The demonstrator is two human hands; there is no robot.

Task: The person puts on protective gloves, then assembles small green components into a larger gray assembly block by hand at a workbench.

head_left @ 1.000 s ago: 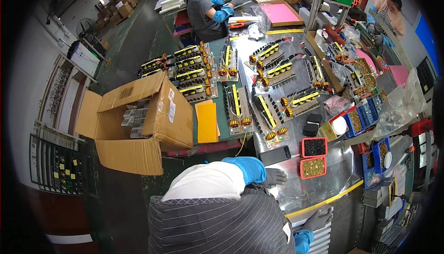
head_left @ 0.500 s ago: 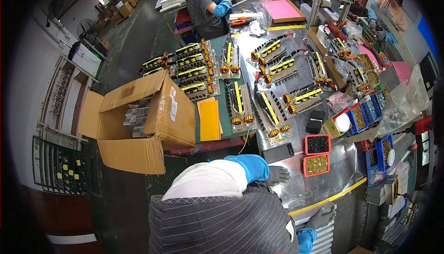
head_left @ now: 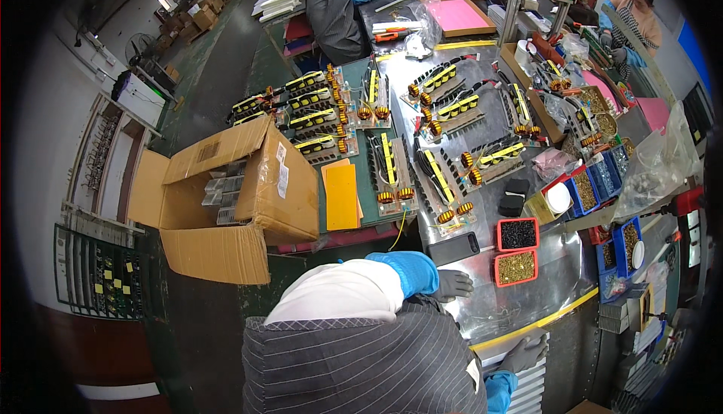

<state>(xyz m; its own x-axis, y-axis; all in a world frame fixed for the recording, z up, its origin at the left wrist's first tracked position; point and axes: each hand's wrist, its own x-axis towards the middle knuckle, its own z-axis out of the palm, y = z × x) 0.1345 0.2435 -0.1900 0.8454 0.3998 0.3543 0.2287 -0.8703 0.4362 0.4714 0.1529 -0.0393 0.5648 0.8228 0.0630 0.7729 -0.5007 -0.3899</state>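
Factory floor, long shiny metal bench (head_left: 527, 305) running away from us, crowded the whole way up.

Our left hand (head_left: 454, 284), in a grey glove with a blue sleeve cover, lies flat on the near edge of the bench, fingers spread and holding nothing, looks like we're just bracing there. Our right hand (head_left: 525, 354), grey glove too, sits lower at the yellow-striped bench edge, well apart from the left; we can't tell whether it's gripping anything, it's half hidden.

Just beyond the left hand lies a black phone (head_left: 453, 249), flat and within easy reach. Right of it are two red trays (head_left: 517, 251), the far one full of dark bits, the near one full of brassy bits, probably parked close so we can grab from them. Farther out are rows of circuit boards (head_left: 437, 177) with yellow blocks and orange coils, laid side by side, presumably so each stays reachable.

Left of the bench an open cardboard box (head_left: 233, 188) sits tipped toward us, with an orange sheet (head_left: 341, 195) beside it. Blue bins (head_left: 599, 184) of small parts crowd the right. At the far end a person in a grey shirt (head_left: 335, 11) works, so the far boards are fenced in by clutter.
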